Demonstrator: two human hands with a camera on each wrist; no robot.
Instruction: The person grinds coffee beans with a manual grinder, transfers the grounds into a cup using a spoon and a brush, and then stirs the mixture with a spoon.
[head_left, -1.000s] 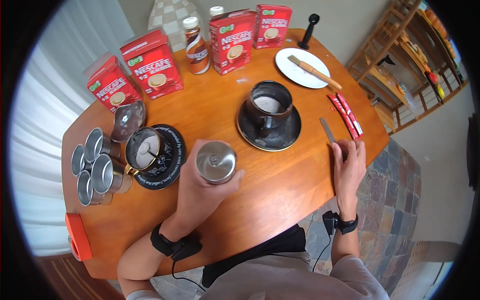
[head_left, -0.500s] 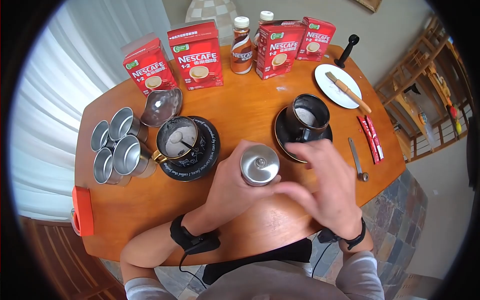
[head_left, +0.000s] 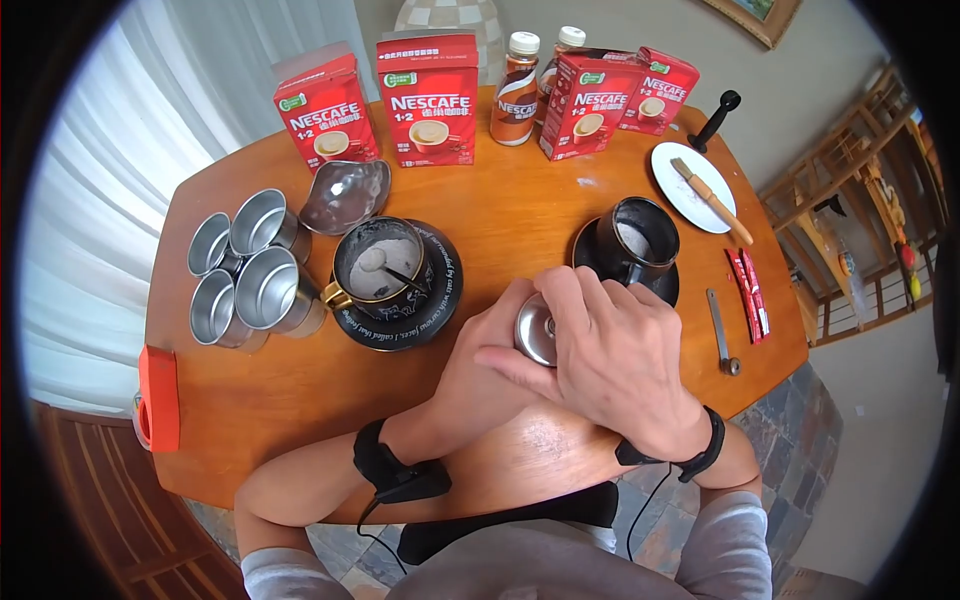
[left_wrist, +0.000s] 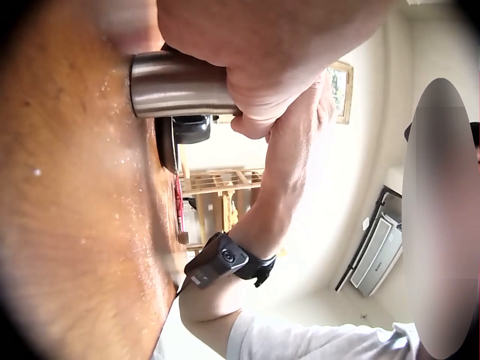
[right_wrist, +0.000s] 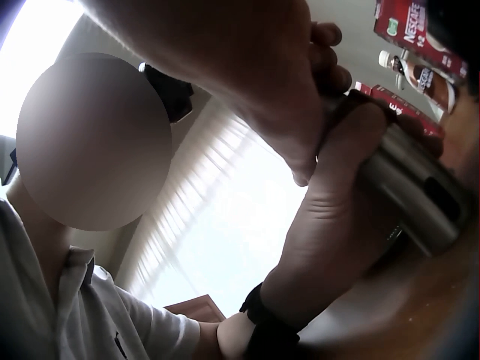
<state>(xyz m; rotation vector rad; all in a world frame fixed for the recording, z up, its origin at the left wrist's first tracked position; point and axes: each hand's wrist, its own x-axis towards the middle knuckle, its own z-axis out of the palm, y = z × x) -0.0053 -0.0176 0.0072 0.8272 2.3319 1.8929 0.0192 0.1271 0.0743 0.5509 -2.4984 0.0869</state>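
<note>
A stainless steel hand coffee grinder (head_left: 536,332) stands upright at the front middle of the table. My left hand (head_left: 476,362) grips its body from the left. Its lower end shows below the hand in the left wrist view, close to the tabletop. My right hand (head_left: 618,362) grips the grinder's top, fingers curled over the right side and thumb across the near left; it hides much of the lid. A dark slot marks the steel body (right_wrist: 416,187) in the right wrist view. The flat crank handle (head_left: 718,338) with its round knob lies apart at the right.
A dark cup (head_left: 660,262) of pale powder stands behind my right hand. At left are a gold-handled cup (head_left: 345,262) with a spoon, several metal cups (head_left: 270,290) and a glass dish (head_left: 345,198). Farther back are red Nescafe boxes (head_left: 428,110), bottles and a plate (head_left: 668,165) holding a brush.
My right hand left the crank handle on the table, came left and took hold of the grinder's top. The left hand kept its grip; the head view turned.
</note>
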